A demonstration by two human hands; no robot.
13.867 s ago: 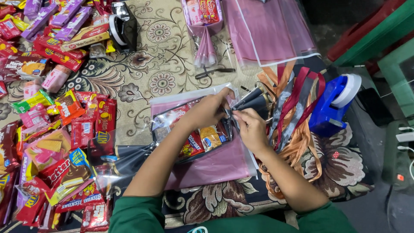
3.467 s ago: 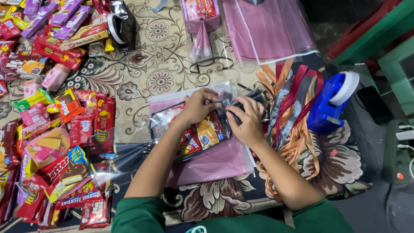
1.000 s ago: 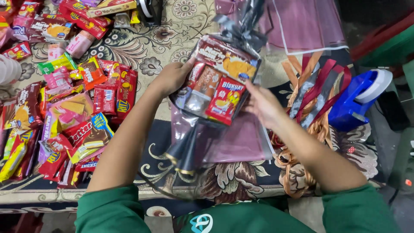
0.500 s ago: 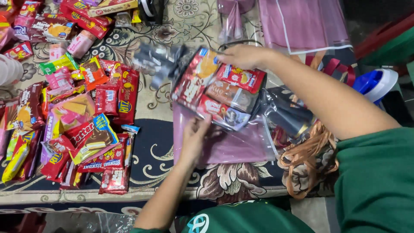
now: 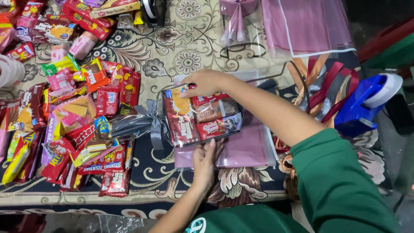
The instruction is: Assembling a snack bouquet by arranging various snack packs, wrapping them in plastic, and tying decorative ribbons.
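Note:
A clear gift bag full of snack packets (image 5: 199, 118) lies on its side on the patterned cloth, its neck tied with a grey ribbon (image 5: 155, 125) pointing left. My right hand (image 5: 203, 83) grips the bag's top far edge. My left hand (image 5: 206, 159) presses flat against its near edge, fingers together. Under the bag lies a pink and clear empty bag (image 5: 246, 149).
A heap of red, pink and yellow snack packets (image 5: 69, 116) covers the left side. Ribbons (image 5: 327, 86) and a blue tape dispenser (image 5: 364, 103) lie to the right. More pink bags (image 5: 302, 26) rest at the back. The table's front edge (image 5: 108, 203) is near.
The filled bag came down from the air and now lies flat on the cloth, turned with its tied neck to the left. Both hands moved down with it.

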